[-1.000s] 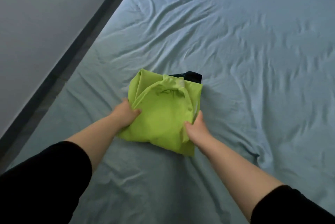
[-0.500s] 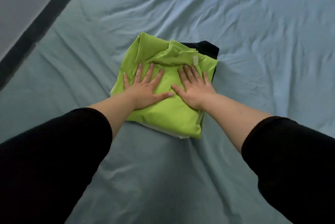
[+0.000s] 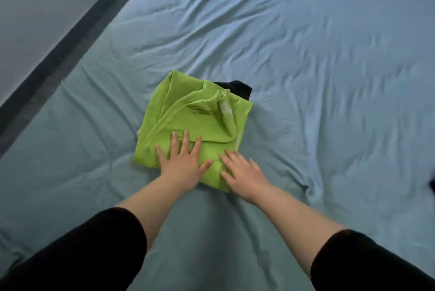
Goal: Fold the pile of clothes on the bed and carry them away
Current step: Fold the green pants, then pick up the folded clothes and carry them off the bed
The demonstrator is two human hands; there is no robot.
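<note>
1. On the wrinkled pale blue bed sheet (image 3: 306,55), near its middle, lies my folded lime-green cloth garment (image 3: 195,118). It is stacked over a folded black garment (image 3: 240,89) whose corner peeks out at the far side.
2. My left hand (image 3: 181,163) and right hand (image 3: 242,173) lie flat side by side on the green piece's near edge, fingers straight and spread, gripping nothing.
3. I judge that I press this way to flatten the fold, so the stack stays neat for carrying.
4. Half a second ago both palms sat farther up, by the collar. They have since slid back toward me, uncovering the collar and its white label (image 3: 226,108). A second ago they gripped the bundle's sides.
</note>
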